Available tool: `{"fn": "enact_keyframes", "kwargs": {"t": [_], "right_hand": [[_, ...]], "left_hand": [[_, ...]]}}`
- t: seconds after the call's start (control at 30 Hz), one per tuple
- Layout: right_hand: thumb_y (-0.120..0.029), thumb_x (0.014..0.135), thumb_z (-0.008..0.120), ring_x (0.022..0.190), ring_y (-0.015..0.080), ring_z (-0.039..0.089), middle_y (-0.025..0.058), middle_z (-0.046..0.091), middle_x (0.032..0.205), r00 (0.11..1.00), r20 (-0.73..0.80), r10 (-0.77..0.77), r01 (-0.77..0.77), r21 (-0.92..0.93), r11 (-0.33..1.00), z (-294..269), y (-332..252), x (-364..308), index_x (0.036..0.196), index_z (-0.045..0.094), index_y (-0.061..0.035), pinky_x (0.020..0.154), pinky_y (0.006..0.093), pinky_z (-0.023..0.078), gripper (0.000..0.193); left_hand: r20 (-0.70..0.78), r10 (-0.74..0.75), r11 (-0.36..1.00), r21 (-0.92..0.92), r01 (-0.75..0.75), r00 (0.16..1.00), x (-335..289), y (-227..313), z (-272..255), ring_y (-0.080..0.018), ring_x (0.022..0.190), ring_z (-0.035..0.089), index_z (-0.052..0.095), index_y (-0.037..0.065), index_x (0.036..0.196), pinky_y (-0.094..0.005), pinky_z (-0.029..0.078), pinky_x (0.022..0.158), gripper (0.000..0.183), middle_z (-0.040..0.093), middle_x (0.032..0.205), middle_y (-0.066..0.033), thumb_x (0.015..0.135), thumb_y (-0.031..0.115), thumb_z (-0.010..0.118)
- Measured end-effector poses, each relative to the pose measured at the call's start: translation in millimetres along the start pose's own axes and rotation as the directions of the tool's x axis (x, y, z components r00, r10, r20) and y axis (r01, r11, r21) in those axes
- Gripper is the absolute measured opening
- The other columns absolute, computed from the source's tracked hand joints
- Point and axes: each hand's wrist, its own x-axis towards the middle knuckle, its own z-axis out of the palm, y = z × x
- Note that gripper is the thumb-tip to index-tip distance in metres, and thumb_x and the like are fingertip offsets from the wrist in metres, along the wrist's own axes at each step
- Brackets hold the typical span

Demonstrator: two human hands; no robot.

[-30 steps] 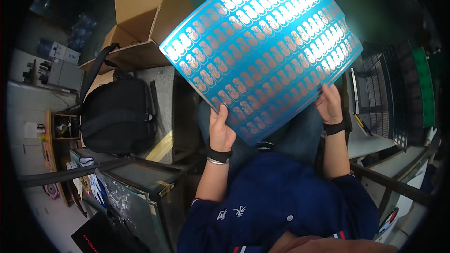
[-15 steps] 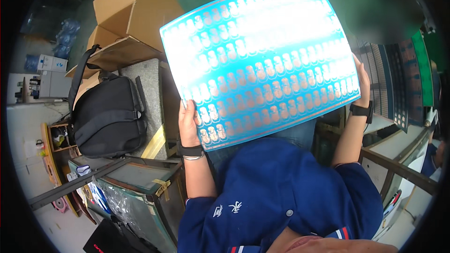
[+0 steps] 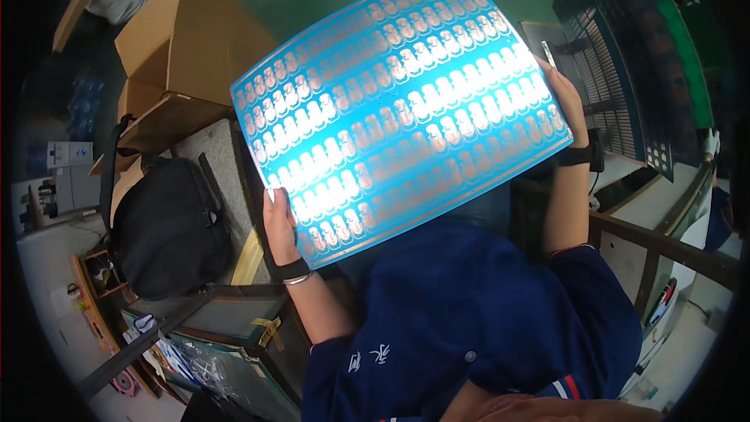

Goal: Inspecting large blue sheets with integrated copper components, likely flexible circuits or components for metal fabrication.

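Glossy blue sheet (image 3: 402,113) patterned with coppery rounded shapes, upper centre of frame, left hand (image 3: 280,228) fingers clasping its lower left edge, right hand (image 3: 569,105) gripping its right edge, angular cardboard box (image 3: 183,47) upper left

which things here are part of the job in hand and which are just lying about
In use:
blue sheet with rows of repeated shapes
left hand, gripping its left edge
right hand, gripping its right edge

Apparently just lying about:
black backpack
open cardboard box
dark perforated panels at right, though any link to the sheet is unclear
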Motion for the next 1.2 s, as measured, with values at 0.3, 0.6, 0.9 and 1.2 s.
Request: {"fn": "enact_keyframes", "kwargs": {"t": [0.3,0.6,0.9,1.2], "right_hand": [[-0.026,0.093,0.048,0.105,0.0153,0.055,0.0155,0.055,0.119,0.997,0.050,-0.057,0.055,0.052,0.997,7,7,4,0.131,0.039,0.0041,0.089,0.0264,0.044,0.049],[-0.014,0.090,0.054,0.079,0.0060,0.050,0.0004,0.056,0.091,0.999,0.027,-0.047,0.050,-0.108,0.993,-8,8,9,0.117,0.047,-0.0033,0.069,0.0204,0.040,0.030],[-0.013,0.094,0.042,0.126,0.0266,0.038,0.0130,0.036,0.138,0.652,0.621,-0.434,-0.224,0.705,0.673,-79,69,86,0.123,0.042,-0.0051,0.106,0.0393,0.033,0.030],[-0.013,0.095,0.041,0.126,0.0268,0.038,0.0129,0.035,0.139,0.891,0.283,-0.354,0.019,0.756,0.654,-30,77,56,0.125,0.041,-0.0053,0.106,0.0394,0.033,0.031]], "left_hand": [[-0.022,0.044,0.999,0.006,-0.044,0.999,-5,3,-4,0.0008,0.064,0.041,0.046,0.003,0.121,-0.0130,0.030,0.052,0.033,0.052,0.088,0.0039,0.095,0.023,0.047],[0.123,0.212,0.966,0.121,-0.227,0.970,-15,21,-5,-0.0067,0.086,0.050,0.051,0.005,0.113,-0.0204,0.040,0.076,0.026,0.056,0.096,0.0012,0.091,0.020,0.055],[0.342,0.509,0.599,0.518,-0.611,0.790,18,34,15,-0.0280,0.118,0.048,0.066,0.003,0.101,-0.0316,0.046,0.088,0.033,0.061,0.111,-0.0133,0.072,-0.013,0.058],[0.292,0.617,0.427,0.657,-0.622,0.731,20,46,31,-0.0306,0.126,0.040,0.066,0.007,0.104,-0.0382,0.039,0.098,0.030,0.057,0.121,-0.0134,0.077,-0.005,0.060]]}}
